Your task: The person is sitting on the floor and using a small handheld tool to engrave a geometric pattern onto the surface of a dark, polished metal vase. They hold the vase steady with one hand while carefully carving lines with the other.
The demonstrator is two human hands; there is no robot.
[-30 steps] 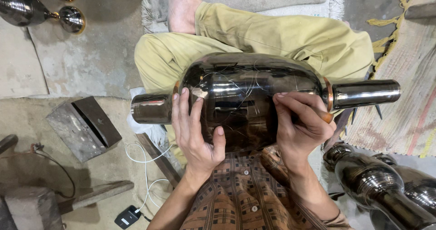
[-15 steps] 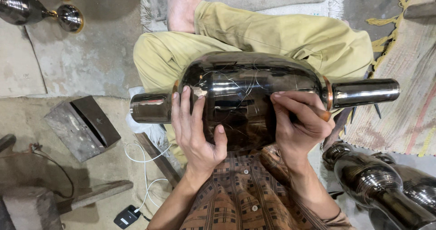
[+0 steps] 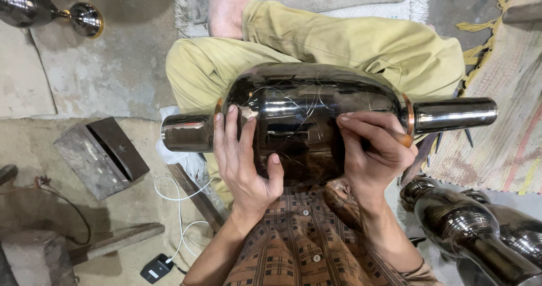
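Large dark polished metal vessel (image 3: 307,117), bulbous in the middle with a narrower cylindrical neck at each end and copper-coloured bands at the joins. Lying on its side across the lap, mirror-bright, fine scratch lines over the belly.

One camera only, worn on the head, looks steeply down and close over the person's own chest and folded legs (image 3: 339,49). Both hands and the metal vessel (image 3: 316,117) fill the middle; the concrete floor (image 3: 113,77) and a mat (image 3: 497,122) edge the frame.
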